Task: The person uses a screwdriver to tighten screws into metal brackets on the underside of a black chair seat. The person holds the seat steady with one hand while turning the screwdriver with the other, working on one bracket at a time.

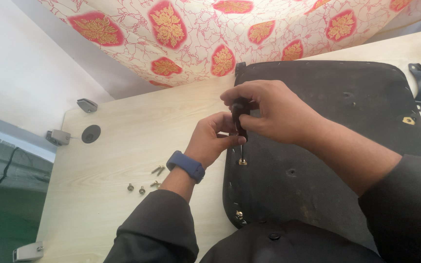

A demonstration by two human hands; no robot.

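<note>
Hands [264, 109] [210, 141] in close grip around upright screwdriver [240, 122] on seat base [327, 146]

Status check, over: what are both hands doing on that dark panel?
Right hand gripping screwdriver handle; left hand steadying its shaft. Tip on brass screw in dark panel. Nothing blocking; spare screws left.

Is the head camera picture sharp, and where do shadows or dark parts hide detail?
Head view: even, soft light, no glare; the hands, the right hand and left hand, and the screwdriver look sharp; faint shadow beside the loose screws; the black seat board is dark, so its holes are hard to see.
</note>
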